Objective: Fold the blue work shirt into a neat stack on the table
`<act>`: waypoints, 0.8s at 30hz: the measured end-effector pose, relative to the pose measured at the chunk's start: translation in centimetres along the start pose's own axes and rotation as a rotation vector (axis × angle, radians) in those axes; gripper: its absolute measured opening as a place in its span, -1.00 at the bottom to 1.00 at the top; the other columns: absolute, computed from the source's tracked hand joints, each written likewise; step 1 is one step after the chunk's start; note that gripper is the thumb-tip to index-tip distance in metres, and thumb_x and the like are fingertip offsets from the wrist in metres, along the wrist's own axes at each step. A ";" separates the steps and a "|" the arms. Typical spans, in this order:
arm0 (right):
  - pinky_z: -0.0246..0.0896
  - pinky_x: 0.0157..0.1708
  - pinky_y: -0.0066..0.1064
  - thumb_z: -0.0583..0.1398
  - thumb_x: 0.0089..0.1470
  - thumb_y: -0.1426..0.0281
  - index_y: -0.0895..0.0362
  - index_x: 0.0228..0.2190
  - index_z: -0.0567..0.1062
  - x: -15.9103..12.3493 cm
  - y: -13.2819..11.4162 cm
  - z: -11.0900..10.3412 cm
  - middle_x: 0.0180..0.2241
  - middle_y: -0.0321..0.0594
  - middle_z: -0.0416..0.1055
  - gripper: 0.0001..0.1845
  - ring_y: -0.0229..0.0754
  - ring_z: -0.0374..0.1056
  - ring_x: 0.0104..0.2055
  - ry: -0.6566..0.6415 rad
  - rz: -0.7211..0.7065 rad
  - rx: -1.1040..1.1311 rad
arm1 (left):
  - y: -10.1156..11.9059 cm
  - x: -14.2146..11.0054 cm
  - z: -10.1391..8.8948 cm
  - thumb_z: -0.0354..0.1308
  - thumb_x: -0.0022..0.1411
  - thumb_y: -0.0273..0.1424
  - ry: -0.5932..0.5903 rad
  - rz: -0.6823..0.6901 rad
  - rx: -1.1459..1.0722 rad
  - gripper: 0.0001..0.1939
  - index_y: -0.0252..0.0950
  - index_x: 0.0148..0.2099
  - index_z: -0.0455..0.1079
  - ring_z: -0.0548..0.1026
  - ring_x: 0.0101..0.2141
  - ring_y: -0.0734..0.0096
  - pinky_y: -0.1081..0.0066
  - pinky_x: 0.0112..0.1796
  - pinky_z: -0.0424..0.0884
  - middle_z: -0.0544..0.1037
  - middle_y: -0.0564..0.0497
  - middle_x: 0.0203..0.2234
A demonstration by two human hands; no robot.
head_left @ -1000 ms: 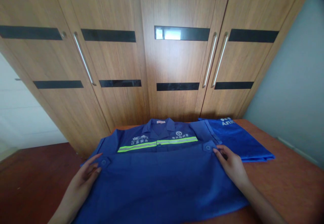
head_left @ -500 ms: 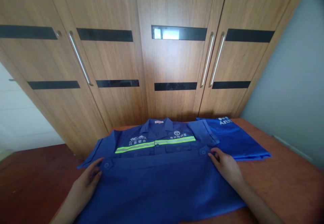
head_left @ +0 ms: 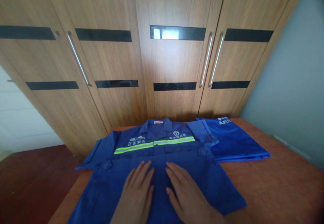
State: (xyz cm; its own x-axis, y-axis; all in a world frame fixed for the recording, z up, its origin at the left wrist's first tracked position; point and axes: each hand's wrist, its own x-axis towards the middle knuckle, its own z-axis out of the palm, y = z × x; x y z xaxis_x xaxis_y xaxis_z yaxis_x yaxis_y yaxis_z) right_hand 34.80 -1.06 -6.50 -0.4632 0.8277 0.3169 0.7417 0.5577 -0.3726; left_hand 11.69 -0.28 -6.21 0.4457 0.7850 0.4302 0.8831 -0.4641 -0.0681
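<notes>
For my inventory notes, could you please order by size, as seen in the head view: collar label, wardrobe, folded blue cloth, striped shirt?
1. Wardrobe
2. Striped shirt, reaching nearer the camera
3. Folded blue cloth
4. Collar label

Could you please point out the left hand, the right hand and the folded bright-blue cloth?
Left hand (head_left: 136,191), head view: back of the hand.
Right hand (head_left: 186,193), head view: back of the hand.
Folded bright-blue cloth (head_left: 234,140), head view: middle of its top.

The flat reddish-brown table (head_left: 280,183) supports 2 items: 1 dark-blue short-sleeved fabric work shirt (head_left: 159,175) with reflective striping, and 1 folded bright-blue fabric piece (head_left: 235,141).
</notes>
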 end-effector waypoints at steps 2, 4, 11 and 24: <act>-0.02 0.25 -0.12 0.05 0.19 0.35 0.22 0.23 0.15 0.4 -1.1 1.4 0.29 -0.04 0.01 -0.40 0.01 -0.02 0.30 -0.056 -0.024 0.015 | 2.5 0.4 1.3 -0.03 0.21 -0.44 -0.040 0.087 0.019 -0.41 -0.11 0.29 0.13 0.25 0.18 0.14 0.13 0.09 0.27 0.27 0.02 0.23; -0.10 0.28 -0.08 0.05 0.19 0.34 0.18 0.25 0.10 0.4 -1.0 1.8 0.30 -0.08 -0.03 -0.38 0.01 -0.07 0.32 -0.096 -0.023 0.027 | 3.2 0.1 2.1 -0.02 0.23 -0.40 -0.059 0.099 0.033 -0.38 -0.10 0.33 0.03 0.21 0.20 0.12 0.12 0.11 0.22 0.21 0.01 0.26; -0.12 0.25 0.05 0.08 0.18 0.22 0.02 0.24 0.13 -1.7 4.0 -0.4 0.31 -0.13 -0.03 -0.38 0.06 -0.09 0.32 -0.093 0.023 -0.032 | 1.1 -1.4 1.5 -0.03 0.29 -0.15 -0.043 0.144 0.108 -0.36 -0.04 0.36 -0.10 0.17 0.22 0.12 0.12 0.13 0.13 0.15 0.00 0.29; 0.23 0.01 -0.08 0.13 0.02 0.12 0.27 -0.06 0.40 2.5 20.6 -5.4 -0.07 0.12 0.43 -0.44 0.10 0.36 -0.02 0.639 0.664 0.107 | 1.1 -1.8 0.6 -0.04 0.29 -0.14 -0.024 0.170 0.179 -0.36 -0.05 0.36 -0.10 0.23 0.19 0.15 0.17 0.05 0.24 0.19 0.01 0.27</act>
State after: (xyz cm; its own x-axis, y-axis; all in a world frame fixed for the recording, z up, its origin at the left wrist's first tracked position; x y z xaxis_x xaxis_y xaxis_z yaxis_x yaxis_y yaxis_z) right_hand 51.51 12.13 -8.71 0.4196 0.8058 0.4179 0.6955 0.0105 -0.7185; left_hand 11.97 -1.93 -7.63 0.5917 0.7124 0.3773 0.8059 -0.5119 -0.2974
